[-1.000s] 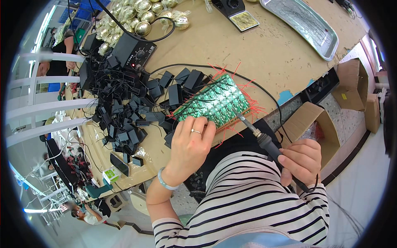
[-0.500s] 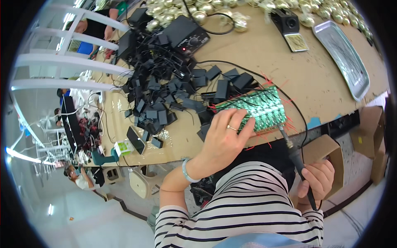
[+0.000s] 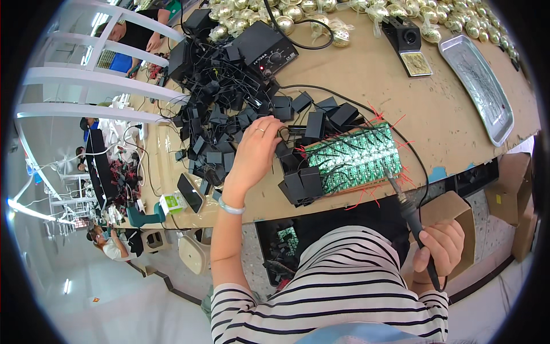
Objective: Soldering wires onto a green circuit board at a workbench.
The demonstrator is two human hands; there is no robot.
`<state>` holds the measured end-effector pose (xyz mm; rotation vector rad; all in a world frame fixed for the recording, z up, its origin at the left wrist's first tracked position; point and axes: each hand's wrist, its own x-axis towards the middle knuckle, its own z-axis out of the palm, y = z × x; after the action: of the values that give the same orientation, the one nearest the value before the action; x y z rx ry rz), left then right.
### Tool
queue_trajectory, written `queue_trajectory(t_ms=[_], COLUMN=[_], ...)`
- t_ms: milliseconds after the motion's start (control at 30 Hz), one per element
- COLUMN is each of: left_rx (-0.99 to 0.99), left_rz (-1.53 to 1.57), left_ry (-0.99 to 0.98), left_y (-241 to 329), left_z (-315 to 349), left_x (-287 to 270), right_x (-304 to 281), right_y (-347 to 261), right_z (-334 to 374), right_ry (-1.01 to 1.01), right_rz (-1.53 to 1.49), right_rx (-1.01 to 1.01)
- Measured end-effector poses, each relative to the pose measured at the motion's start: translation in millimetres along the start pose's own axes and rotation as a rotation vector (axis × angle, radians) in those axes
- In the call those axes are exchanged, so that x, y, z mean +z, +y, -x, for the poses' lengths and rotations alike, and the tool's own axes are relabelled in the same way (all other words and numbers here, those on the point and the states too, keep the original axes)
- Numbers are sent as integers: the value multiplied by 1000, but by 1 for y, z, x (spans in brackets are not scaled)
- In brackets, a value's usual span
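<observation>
My right hand (image 3: 440, 247) grips a soldering iron (image 3: 413, 221) by its dark handle. The tip points up and left, at the near right edge of a green circuit board panel (image 3: 358, 155). Black wires cross the panel, and red wires stick out around its rim. My left hand (image 3: 256, 152) is at the right side of a pile of small black boxes with thin black leads (image 3: 220, 117). Its fingers are stretched out and bent down over the pile, thumb apart; the fingertips are partly hidden. More black boxes (image 3: 303, 183) lie at the panel's left end.
Behind the pile sits a black soldering station (image 3: 264, 49) with a lit red light, its cable curving round the panel. An iron stand with a yellow sponge (image 3: 415, 63), a metal tray (image 3: 478, 89) and many gold balls (image 3: 441, 14) lie farther back. A phone (image 3: 190, 192) lies left.
My left hand has left the circuit board panel and moved left and away from me to the black boxes. The right hand and soldering iron have barely moved.
</observation>
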<state>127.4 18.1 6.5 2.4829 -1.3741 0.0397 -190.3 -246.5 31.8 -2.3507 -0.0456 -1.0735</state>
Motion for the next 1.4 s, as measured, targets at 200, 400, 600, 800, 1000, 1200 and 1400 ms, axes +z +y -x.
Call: queue_trajectory(t_ms=[200, 400, 600, 800, 1000, 1200, 1400], left_rx=[8, -246, -287, 152, 136, 165, 161], left_rz=[-75, 530, 835, 439, 270, 242, 292], left_ry=[-5, 436, 337, -69, -178, -141, -133], left_y=[-13, -1, 64, 112, 120, 118, 121], left_z=[3, 14, -1, -36, -45, -46, -44], left_x=[-10, -33, -52, -51, -23, -10, -5], right_x=[-4, -5, 3, 10, 16, 22, 23], right_y=[0, 1, 7, 16, 21, 25, 25], right_z=[2, -1, -8, -11, -7, -9, -5], right_ry=[-3, -18, -36, -42, -68, -96, -90], right_rz=[-20, -20, -51, -110, -125, -161, -165], right_rx=[5, 25, -10, -33, -47, -126, -115])
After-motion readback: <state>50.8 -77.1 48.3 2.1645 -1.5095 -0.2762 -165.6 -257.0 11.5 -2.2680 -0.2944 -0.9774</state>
